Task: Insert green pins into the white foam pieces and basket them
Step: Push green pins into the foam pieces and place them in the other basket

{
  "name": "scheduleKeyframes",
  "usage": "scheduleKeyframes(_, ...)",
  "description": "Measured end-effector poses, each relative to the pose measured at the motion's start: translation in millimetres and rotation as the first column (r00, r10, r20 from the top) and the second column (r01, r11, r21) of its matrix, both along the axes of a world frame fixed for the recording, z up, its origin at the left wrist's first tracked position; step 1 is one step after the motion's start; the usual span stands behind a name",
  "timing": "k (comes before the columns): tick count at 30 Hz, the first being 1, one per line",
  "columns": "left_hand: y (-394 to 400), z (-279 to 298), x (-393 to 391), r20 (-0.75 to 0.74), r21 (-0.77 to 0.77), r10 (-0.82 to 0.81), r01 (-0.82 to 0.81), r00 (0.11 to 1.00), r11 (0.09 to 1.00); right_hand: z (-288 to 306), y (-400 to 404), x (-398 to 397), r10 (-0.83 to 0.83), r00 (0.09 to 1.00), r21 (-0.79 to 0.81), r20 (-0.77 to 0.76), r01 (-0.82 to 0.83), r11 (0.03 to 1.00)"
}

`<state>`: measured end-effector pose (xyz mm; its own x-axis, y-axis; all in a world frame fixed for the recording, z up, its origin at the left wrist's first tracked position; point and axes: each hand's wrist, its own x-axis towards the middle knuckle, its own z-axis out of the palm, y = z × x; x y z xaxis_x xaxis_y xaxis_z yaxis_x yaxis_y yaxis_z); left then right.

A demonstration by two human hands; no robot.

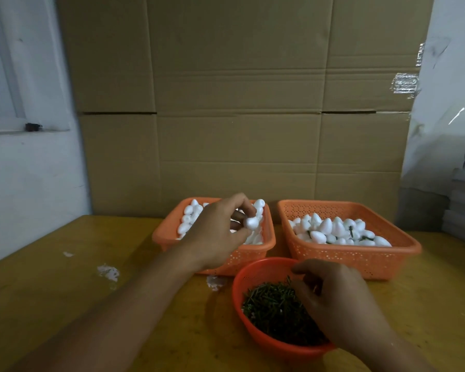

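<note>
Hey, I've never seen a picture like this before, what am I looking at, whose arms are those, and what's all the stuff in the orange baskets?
There is no machine here. The one picture comes from a camera worn on a person's head, looking down at their own two bare hands over a yellow table.

The left hand holds one white foam piece in its fingertips above the left basket, which is full of plain foam pieces. The right hand reaches into a round red bowl of green pins; whether it has picked one up is hidden. The right basket holds foam pieces with green pins already in them. Brown cardboard stands behind.
</note>
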<state>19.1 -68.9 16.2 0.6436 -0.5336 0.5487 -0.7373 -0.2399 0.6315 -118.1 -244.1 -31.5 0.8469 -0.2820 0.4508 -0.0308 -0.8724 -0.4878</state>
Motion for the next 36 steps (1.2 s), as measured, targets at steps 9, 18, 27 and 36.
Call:
scheduleKeyframes(9,-2,-36,-37,-0.076,-0.127,-0.170,0.159,0.983,0.979,2,2,-1,0.009,0.988,-0.082,-0.156,-0.022,0.996)
scheduleKeyframes(18,1,-51,-52,-0.121,-0.147,-0.215,0.197,0.969,0.969,5,-1,5,0.020,0.952,-0.183,-0.305,-0.079,0.980)
scheduleKeyframes(27,7,-46,-61,-0.530,-0.462,-0.473,0.228,0.704,0.857,-2,9,21,-0.012,0.865,-0.317,-0.501,-0.171,0.933)
scheduleKeyframes(36,2,-47,-60,-0.586,-0.564,-0.523,0.151,0.619,0.812,1,11,21,-0.023,0.885,-0.260,-0.465,-0.111,0.959)
